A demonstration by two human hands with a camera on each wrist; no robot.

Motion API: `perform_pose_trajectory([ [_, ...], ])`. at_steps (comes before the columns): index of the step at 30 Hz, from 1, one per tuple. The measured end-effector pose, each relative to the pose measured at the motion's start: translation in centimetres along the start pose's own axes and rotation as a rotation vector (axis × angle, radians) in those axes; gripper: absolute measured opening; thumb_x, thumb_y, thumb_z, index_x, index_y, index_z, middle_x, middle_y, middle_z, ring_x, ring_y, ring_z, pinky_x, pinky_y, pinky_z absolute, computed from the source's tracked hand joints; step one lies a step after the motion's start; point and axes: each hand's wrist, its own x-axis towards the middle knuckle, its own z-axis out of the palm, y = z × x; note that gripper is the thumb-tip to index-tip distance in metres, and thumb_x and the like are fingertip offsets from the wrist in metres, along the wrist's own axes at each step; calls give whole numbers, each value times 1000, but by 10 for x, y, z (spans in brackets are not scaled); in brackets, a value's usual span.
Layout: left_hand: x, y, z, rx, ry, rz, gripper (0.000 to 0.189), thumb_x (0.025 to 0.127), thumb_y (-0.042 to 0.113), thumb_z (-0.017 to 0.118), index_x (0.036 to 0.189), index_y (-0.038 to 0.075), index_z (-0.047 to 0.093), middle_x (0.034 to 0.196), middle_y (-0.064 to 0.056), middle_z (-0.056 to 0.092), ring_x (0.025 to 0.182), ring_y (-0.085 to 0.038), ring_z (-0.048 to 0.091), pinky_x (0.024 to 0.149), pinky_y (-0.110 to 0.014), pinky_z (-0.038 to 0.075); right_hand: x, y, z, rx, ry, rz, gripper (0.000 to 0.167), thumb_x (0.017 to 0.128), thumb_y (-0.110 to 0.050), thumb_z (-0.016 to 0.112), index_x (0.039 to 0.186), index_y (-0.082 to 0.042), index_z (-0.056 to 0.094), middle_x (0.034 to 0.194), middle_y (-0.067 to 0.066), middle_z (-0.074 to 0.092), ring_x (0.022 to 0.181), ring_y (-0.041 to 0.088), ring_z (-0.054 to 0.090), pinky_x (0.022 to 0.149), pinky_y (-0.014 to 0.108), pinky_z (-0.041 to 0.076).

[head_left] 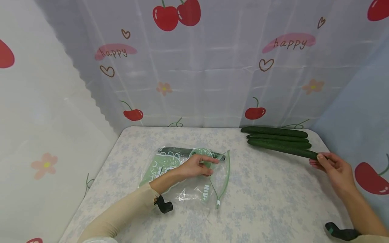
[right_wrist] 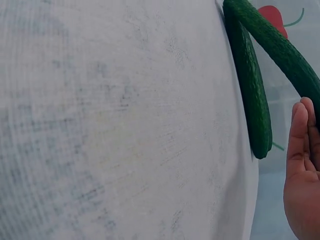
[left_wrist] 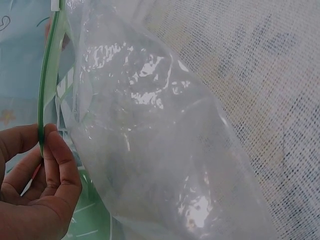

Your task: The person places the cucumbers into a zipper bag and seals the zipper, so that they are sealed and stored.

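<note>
A clear zip bag (head_left: 189,194) with green print and a green zip edge lies in the middle of the table. One cucumber (head_left: 176,151) is inside it, along the far side. My left hand (head_left: 196,166) pinches the green zip edge (left_wrist: 49,85) between thumb and fingers, and the bag's mouth gapes in the head view. Over at the right, my right hand (head_left: 335,170) grips the near end of a long dark green cucumber (head_left: 282,148). That cucumber slants up from the pile, its far tip overlapping the other cucumbers (right_wrist: 250,85).
Several cucumbers (head_left: 275,131) lie side by side at the table's back right corner. The table (head_left: 258,202) wears a pale flowered cloth. Printed curtains (head_left: 194,74) hang behind and on both sides. A white slider (head_left: 217,202) sits at the zip's near end.
</note>
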Motion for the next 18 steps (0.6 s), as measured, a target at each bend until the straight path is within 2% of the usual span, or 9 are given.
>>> perform_pose_trajectory([
  [6, 0, 1, 0, 5, 0, 1, 49, 101, 6, 73, 149, 6, 65, 139, -26, 69, 110, -32, 78, 90, -28, 65, -5, -3, 6, 52, -36, -72, 17, 110, -2, 57, 119, -8, 70, 99, -3, 85, 89, 6, 81, 82, 16, 64],
  [10, 1, 0, -1, 7, 0, -1, 49, 100, 7, 74, 149, 7, 65, 132, -29, 72, 100, -18, 79, 88, -26, 64, -11, -7, 10, 32, -45, -92, 18, 109, 0, 57, 119, -6, 70, 99, -2, 85, 90, 8, 81, 84, 17, 64],
  [13, 1, -1, -1, 4, -5, 4, 49, 100, 7, 74, 149, 6, 65, 135, -28, 71, 95, -9, 76, 88, -26, 64, -16, -8, 13, 29, -69, -95, 19, 109, 1, 56, 121, -6, 69, 101, -1, 85, 91, 8, 81, 85, 16, 63],
  [18, 1, 0, 0, -1, -5, 4, 50, 100, 7, 74, 149, 6, 65, 139, -27, 69, 94, -8, 76, 88, -27, 64, -23, -9, 19, 24, -74, -99, 21, 110, 2, 55, 122, -6, 70, 101, -1, 85, 92, 8, 82, 86, 17, 63],
])
